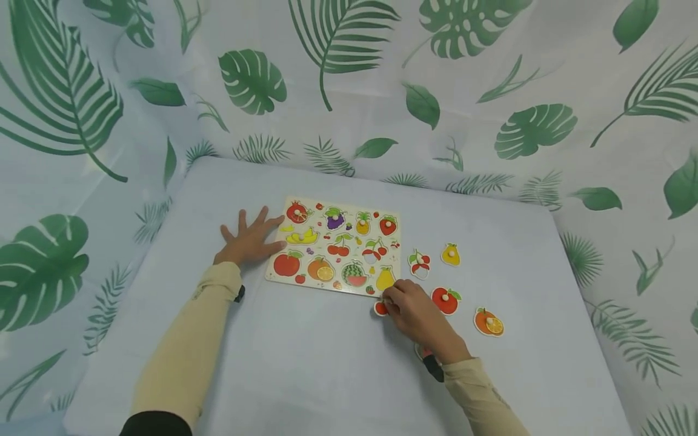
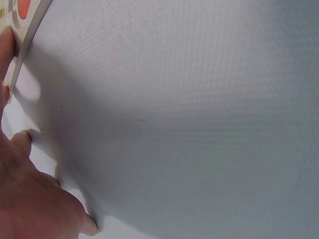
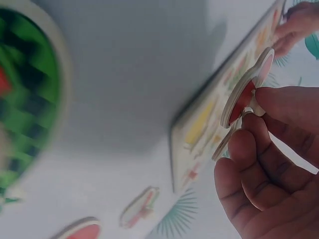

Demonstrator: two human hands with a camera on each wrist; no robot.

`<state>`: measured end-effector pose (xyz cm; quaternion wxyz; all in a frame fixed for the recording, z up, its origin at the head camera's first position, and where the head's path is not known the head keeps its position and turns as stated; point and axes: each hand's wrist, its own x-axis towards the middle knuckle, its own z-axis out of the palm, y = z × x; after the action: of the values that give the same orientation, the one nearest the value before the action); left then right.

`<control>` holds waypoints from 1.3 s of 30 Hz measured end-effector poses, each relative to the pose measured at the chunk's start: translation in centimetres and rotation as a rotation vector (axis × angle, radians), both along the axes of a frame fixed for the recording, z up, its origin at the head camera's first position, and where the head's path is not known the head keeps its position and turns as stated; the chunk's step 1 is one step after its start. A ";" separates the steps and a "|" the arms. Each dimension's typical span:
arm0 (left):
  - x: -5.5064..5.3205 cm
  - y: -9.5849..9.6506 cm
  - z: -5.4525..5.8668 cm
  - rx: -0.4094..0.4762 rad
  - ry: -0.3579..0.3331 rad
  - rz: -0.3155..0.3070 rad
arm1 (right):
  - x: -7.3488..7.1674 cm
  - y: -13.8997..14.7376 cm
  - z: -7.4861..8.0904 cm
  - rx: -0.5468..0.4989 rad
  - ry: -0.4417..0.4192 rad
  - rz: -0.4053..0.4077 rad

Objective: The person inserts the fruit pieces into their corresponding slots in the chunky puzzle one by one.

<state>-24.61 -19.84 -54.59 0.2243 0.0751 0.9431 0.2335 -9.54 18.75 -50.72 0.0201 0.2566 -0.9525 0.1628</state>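
Observation:
My left hand [image 1: 248, 240] lies with spread fingers at the left edge of a fruit puzzle board [image 1: 313, 245], thumb and a fingertip touching its rim. In the left wrist view, that hand [image 2: 30, 199] shows beside the board's corner. By the board's lower right corner, my right hand [image 1: 417, 312] pinches a red fruit puzzle piece [image 1: 380, 308]. In the right wrist view, thumb and fingertips hold this piece [image 3: 243, 97] by its small knob, tilted above the table. A watermelon puzzle piece [image 3: 37, 99] is partly hidden under the right wrist in the head view.
To the board's right lie loose knobbed pieces: a red-and-white fruit [image 1: 420, 264], a pear [image 1: 451, 254], an apple [image 1: 446, 300] and an orange [image 1: 489, 321]. Knobbed pieces, including grapes [image 1: 334, 218] and bananas [image 1: 302, 237], sit in the board. Leaf-print cloth [image 1: 382, 130] hangs behind the white table.

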 end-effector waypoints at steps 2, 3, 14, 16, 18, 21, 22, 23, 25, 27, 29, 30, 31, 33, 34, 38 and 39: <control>0.0 -0.1 -0.2 0.001 0.007 0.001 | -0.7 -0.1 0.3 -0.014 0.014 0.007; -0.1 -0.1 -0.3 0.002 0.010 0.001 | -1.0 -0.2 0.4 -0.022 0.023 0.012; 0.1 0.0 -0.3 0.010 0.014 0.008 | -4.4 -0.9 1.2 -0.077 0.056 0.028; 0.1 0.1 -0.4 0.005 0.014 0.011 | -4.9 -1.3 1.3 -0.084 0.062 0.032; 0.2 0.1 -0.5 -0.005 0.010 0.011 | -5.4 -1.6 1.2 -0.089 0.063 0.038; 0.4 0.2 -0.6 -0.011 0.015 0.007 | -6.1 -2.2 1.3 -0.103 0.074 0.050; 0.4 0.2 -0.6 -0.012 0.016 0.009 | -6.4 -2.5 1.3 -0.108 0.077 0.058; 0.4 0.2 -0.6 -0.011 0.020 0.008 | -6.7 -2.7 1.4 -0.113 0.084 0.064; 0.6 0.2 -0.5 -0.008 0.027 0.013 | -7.2 -3.2 1.4 -0.126 0.092 0.080; 0.9 0.1 -0.5 -0.005 0.032 0.016 | -7.7 -3.8 1.3 -0.133 0.093 0.090; 1.0 0.0 -0.4 -0.006 0.037 0.017 | -8.2 -4.5 1.1 -0.138 0.085 0.091; 1.1 0.0 -0.4 -0.006 0.039 0.019 | -8.5 -4.8 1.1 -0.142 0.076 0.092; 1.1 0.0 -0.3 -0.006 0.043 0.020 | -8.8 -5.2 1.0 -0.143 0.069 0.091; 1.2 0.0 -0.2 -0.011 0.049 0.019 | -9.4 -5.8 0.9 -0.142 0.048 0.090; 1.2 0.0 -0.1 -0.011 0.051 0.018 | -9.7 -6.1 0.9 -0.141 0.038 0.089; 1.1 0.1 0.0 -0.008 0.054 0.011 | -10.6 -7.1 1.2 -0.125 0.027 0.098; 1.1 0.1 0.0 -0.005 0.053 0.013 | -10.9 -7.3 1.2 -0.120 0.028 0.101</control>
<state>-23.51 -19.70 -54.60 0.1977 0.0745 0.9499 0.2305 -20.41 11.42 -49.50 0.0405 0.3049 -0.9264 0.2170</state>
